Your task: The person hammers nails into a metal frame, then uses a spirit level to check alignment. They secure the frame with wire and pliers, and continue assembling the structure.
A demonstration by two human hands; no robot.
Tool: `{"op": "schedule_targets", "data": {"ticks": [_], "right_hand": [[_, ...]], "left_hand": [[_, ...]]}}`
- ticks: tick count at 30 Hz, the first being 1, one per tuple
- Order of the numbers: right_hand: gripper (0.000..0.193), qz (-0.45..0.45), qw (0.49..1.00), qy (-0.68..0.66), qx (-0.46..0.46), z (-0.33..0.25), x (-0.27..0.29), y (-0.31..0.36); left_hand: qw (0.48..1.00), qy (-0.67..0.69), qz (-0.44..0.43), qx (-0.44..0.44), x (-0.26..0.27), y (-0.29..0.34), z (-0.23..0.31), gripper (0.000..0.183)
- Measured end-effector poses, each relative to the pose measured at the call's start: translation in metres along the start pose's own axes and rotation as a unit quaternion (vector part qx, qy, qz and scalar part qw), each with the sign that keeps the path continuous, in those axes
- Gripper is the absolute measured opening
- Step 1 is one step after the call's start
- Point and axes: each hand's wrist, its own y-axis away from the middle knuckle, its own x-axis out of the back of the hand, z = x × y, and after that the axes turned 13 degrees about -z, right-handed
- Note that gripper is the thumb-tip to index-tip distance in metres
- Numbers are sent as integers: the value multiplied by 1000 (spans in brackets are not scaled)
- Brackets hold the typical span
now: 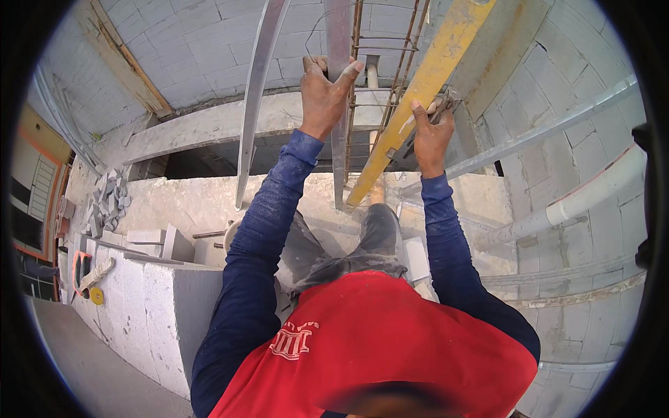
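Observation:
My left hand is wrapped round an upright grey metal bar, with the thumb along its side and the fingers partly behind it. To the right, my right hand grips a long, scuffed yellow spirit level by its edge. The level leans, its top to the right and its lower end close to the foot of the bar. Something greyish shows beside the right fingers, too unclear to name. Left of my left hand stands a second metal bar, untouched. Rusty rebar rises between my hands.
Grey block walls stand ahead and on the right. A concrete ledge crosses behind the bars above a dark gap. Block rubble lies at left, near a large white block bearing a tape measure. A slanting metal bar crosses at right.

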Motion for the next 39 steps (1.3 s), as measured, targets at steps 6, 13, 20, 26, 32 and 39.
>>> {"op": "schedule_targets", "data": {"ticks": [6, 13, 20, 26, 32, 39], "right_hand": [[30, 24, 993, -111, 21, -42, 90, -40], [23, -20, 983, -182, -25, -102, 147, -108], [24, -14, 976, -209, -54, -102, 169, -161], [31, 21, 960, -245, -137, -63, 198, -198], [28, 76, 938, -256, -221, 11, 199, -185], [24, 92, 907, -258, -318, 92, 174, -116]], "left_hand": [[978, 83, 158, -104, -17, 79, -13, 33], [996, 62, -52, 34, -55, 217, -49, 47], [908, 46, -366, 200, -58, 194, -27, 79], [999, -39, -3, 9, -30, 231, -1, 43], [904, 340, -47, 254, -24, 306, -8, 26], [893, 403, 198, 22, -25, 243, -31, 79]]}}
